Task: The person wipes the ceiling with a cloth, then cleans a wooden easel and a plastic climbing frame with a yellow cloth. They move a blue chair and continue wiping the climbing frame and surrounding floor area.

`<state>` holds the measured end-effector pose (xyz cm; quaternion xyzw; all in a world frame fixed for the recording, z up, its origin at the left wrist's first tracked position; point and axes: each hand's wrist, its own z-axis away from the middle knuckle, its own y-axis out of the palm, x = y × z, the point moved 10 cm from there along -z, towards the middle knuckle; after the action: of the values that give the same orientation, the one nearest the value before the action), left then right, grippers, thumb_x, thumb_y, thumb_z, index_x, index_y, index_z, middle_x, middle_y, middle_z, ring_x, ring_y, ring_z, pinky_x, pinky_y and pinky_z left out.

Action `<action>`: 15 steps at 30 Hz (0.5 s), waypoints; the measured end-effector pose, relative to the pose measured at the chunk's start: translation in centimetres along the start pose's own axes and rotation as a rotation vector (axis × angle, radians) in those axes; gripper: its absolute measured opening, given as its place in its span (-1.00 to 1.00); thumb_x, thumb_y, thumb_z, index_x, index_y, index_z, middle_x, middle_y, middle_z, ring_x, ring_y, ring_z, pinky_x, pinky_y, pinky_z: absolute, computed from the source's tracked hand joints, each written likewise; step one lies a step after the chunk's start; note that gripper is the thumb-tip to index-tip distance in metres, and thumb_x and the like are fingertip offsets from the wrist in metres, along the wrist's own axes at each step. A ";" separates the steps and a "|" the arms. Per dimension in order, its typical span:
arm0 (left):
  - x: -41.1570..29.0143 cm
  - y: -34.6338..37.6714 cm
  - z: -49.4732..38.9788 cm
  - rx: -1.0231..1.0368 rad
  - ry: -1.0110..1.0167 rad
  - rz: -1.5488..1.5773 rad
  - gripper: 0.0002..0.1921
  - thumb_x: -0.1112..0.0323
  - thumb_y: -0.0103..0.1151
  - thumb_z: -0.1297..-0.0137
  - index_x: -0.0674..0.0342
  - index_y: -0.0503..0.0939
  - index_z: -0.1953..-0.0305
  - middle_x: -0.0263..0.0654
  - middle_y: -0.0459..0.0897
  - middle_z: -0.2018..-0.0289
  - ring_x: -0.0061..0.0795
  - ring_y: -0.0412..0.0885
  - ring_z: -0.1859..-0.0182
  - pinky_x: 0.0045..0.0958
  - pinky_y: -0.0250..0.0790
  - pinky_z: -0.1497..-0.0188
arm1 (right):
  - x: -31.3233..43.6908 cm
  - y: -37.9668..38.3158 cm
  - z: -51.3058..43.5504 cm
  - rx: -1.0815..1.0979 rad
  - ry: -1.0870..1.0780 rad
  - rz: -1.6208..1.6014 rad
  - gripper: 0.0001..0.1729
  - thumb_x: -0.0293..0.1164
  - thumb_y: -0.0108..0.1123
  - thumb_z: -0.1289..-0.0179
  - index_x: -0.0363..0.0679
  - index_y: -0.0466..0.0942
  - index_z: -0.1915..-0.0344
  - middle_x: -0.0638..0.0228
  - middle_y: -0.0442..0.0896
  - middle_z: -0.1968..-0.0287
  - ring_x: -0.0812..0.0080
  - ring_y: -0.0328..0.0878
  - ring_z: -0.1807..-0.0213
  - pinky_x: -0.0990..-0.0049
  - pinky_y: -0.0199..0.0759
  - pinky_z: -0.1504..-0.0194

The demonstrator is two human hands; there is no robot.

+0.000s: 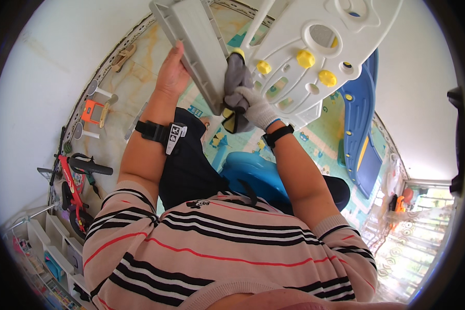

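My bare left hand (172,73) grips the left edge of a grey plastic panel (203,50), its thumb along the ribbed rim and its other fingers partly hidden. The panel stands tilted in front of me. My right hand (257,108) wears a white knitted glove and is closed around a bunched dark grey cloth (236,83) with yellow parts. That cloth lies against the panel's right edge. Just beyond is the white plastic side frame (294,89) of a play slide, with round holes and yellow knobs (305,59).
A blue slide chute (358,128) runs down at the right. Between my legs is a light blue plastic object (252,170), on a patterned play mat (314,143). At the left are a red children's bike (73,182), an orange toy (94,111) and white shelving (58,244).
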<state>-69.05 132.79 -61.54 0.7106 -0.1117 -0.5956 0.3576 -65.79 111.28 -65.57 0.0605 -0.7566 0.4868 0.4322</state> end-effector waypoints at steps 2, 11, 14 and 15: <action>-1.9 -0.2 0.0 -0.016 0.126 0.045 -0.49 -0.04 0.03 -0.44 0.25 0.40 -0.19 -0.26 0.55 -0.09 -0.36 0.51 -0.14 -0.27 0.41 -0.18 | -2.4 1.7 0.7 0.175 0.176 0.027 -0.49 -0.50 0.22 -0.12 -0.01 0.44 -0.12 0.09 0.61 0.05 -0.02 0.52 -0.05 0.29 0.41 -0.06; -1.3 -1.7 0.0 -0.136 0.120 0.150 -0.47 -0.02 0.05 -0.43 0.28 0.38 -0.20 -0.24 0.54 -0.11 -0.37 0.50 -0.15 -0.29 0.39 -0.21 | 0.7 -2.0 0.5 -0.025 0.239 -0.171 -0.49 -0.50 0.23 -0.08 0.02 0.53 -0.10 0.23 0.64 0.00 0.28 0.58 -0.10 0.45 0.40 -0.13; 1.0 1.5 1.2 0.078 -0.019 0.034 -0.44 -0.03 0.07 -0.42 0.30 0.37 -0.22 -0.26 0.54 -0.10 -0.42 0.49 -0.15 -0.34 0.36 -0.21 | 1.1 -4.2 0.3 -0.204 0.265 -0.139 -0.46 -0.52 0.25 -0.07 -0.02 0.51 -0.12 0.31 0.65 -0.01 0.34 0.59 -0.10 0.47 0.42 -0.13; 1.8 2.3 1.7 0.130 -0.051 -0.052 -0.43 -0.03 0.08 -0.41 0.30 0.38 -0.22 -0.27 0.54 -0.09 -0.45 0.48 -0.14 -0.37 0.34 -0.21 | 1.2 -4.9 0.3 -0.262 0.265 -0.116 -0.45 -0.52 0.25 -0.07 -0.03 0.51 -0.13 0.32 0.65 -0.01 0.35 0.59 -0.10 0.47 0.42 -0.13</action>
<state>-69.53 129.44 -61.47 0.7195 -0.1406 -0.6142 0.2920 -64.21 108.90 -61.45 -0.0173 -0.7452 0.3620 0.5597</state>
